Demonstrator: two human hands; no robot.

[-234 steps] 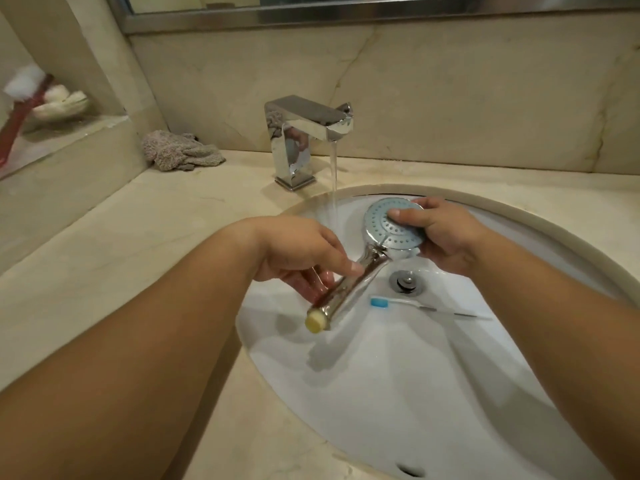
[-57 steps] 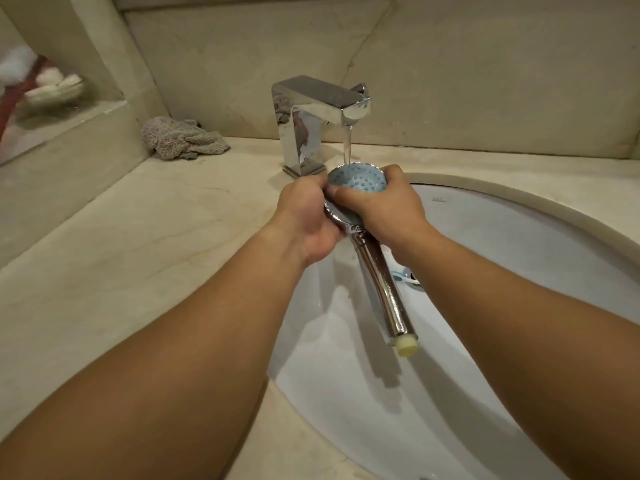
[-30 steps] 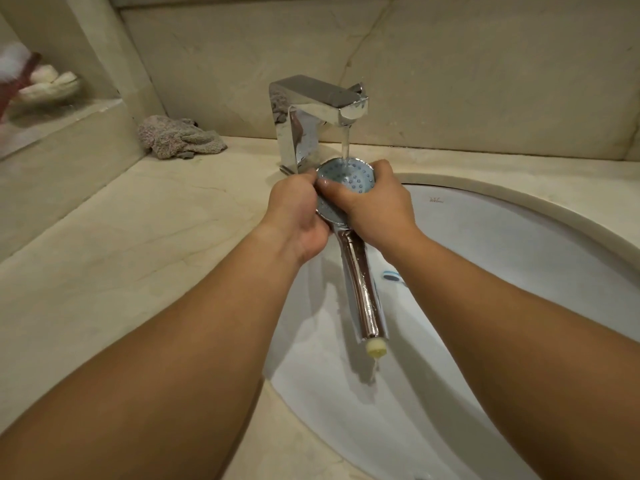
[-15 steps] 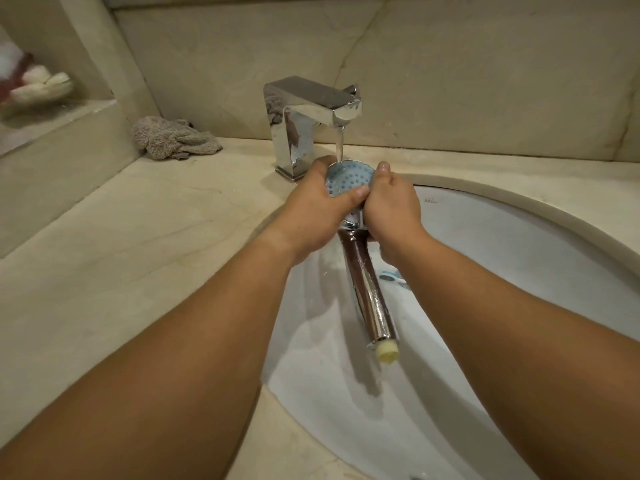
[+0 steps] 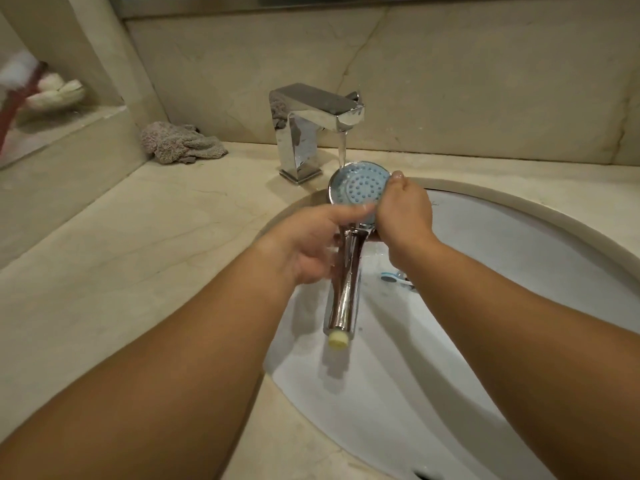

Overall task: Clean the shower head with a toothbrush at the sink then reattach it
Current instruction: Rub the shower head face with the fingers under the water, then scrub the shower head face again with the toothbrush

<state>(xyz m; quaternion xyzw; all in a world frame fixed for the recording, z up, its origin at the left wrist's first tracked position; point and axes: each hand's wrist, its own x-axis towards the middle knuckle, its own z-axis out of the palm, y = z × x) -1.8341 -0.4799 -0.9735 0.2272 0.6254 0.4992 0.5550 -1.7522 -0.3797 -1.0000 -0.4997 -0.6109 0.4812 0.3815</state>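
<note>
Both hands on shower head (image 5: pixel 360 186), held face-up over back edge of sink (image 5: pixel 519 216) under running faucet (image 5: pixel 311 123). Right hand (image 5: pixel 405 213) closed round head's rim; left hand (image 5: pixel 311 240) loosely curled at neck, thumb on face. Toothbrush (image 5: pixel 398 278) lies in basin, unheld. Judgement: rinse stage, scrubbing apparently done; reattaching not yet done.

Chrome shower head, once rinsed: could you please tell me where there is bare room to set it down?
The beige marble counter is bare between the grey crumpled cloth, the chrome faucet and the white oval basin. The basin's near half is also bare. It is crowded under the water, where both hands hold the chrome shower head, and around the blue-headed toothbrush.
</note>
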